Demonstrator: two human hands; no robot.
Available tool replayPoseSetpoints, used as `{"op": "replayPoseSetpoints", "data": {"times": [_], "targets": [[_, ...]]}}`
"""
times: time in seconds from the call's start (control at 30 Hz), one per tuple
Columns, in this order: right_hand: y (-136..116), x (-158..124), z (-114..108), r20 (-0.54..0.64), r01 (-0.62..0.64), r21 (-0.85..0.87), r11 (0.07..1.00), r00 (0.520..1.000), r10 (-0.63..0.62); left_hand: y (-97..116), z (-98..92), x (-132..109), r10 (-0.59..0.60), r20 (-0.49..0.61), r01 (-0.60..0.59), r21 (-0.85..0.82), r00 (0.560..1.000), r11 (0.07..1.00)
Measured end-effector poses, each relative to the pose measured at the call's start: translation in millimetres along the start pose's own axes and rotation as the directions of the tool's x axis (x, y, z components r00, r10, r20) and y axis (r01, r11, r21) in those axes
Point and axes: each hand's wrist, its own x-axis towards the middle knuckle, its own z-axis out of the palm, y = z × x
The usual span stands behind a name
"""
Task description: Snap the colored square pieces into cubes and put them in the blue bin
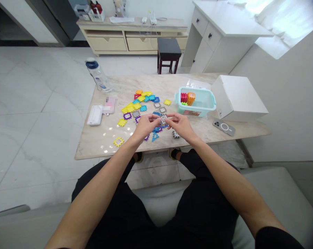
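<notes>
Held item: one grey tile (163, 119) with toothed edges and an openwork centre, raised over the near part of the worktop (99, 147), above the loose pieces.

Left hand (146, 124): grip narrow, fingertips on the left edge of the grey tile.

Right hand (181, 125): grip narrow, fingertips on the right edge of the same tile. Nearest item below: grey pieces (176, 134), on the worktop just beside this hand.

Loose pieces, toothed, flat, in a scattered band running from beneath the hands toward the far side: an orange tile (139, 92) at the far end; several yellow tiles (130, 108), some overlapping; a light-blue tile (143, 108); a purple-framed tile (127, 116); a blue piece (155, 137) near the front edge. Those under the hands are partly hidden.

Set apart: a yellow tile with a pale centre (118, 141), front left; a plain yellow tile (167, 102), near the tub.

Tub (207, 111), pale turquoise, right of the pieces; contents: red pieces (184, 97) and orange pieces (191, 98), upright side by side, plus a little green.

Right end: white box (241, 98), closed; grey phone (224, 127), lying before it.

Left end: clear bottle (100, 77), blue lid; white packet (95, 115); pink packet (110, 103), beside the white one.
</notes>
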Motion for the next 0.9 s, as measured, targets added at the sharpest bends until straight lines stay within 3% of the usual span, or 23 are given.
{"op": "replayPoseSetpoints", "data": {"times": [0.13,0.23,0.3,0.43,0.6,0.9], "targets": [[-1.2,-0.8,-3.2,-0.06,0.058,-0.086,0.995,0.996,-0.063,-1.9,2.7,-0.5,-0.065,0.001,0.065,-0.021,0.998,0.998],[-3.4,-3.6,-4.8,-0.133,0.158,-0.261,0.952,0.971,-0.198,-2.2,5.3,-2.9,-0.072,-0.024,0.071,-0.052,0.997,0.996],[-4.7,-6.3,-5.5,-0.133,0.236,-0.423,0.875,0.939,-0.317,-1.6,7.8,-5.5,-0.075,0.011,0.076,-0.121,0.997,0.99],[-3.4,-11.6,-2.5,-0.011,0.364,-0.613,0.702,0.884,-0.468,0.6,13.6,-10.2,-0.114,0.131,0.153,-0.34,0.985,0.928],[2.8,-14.0,5.6,0.076,0.421,-0.625,0.657,0.871,-0.486,0.7,11.8,-11.5,-0.16,0.152,0.209,-0.4,0.975,0.892],[4.8,-6.8,-5.6,0.241,0.498,-0.478,0.723,0.866,-0.438,-8.0,2.8,-8.5,-0.193,0.121,0.225,-0.367,0.974,0.903]]}}
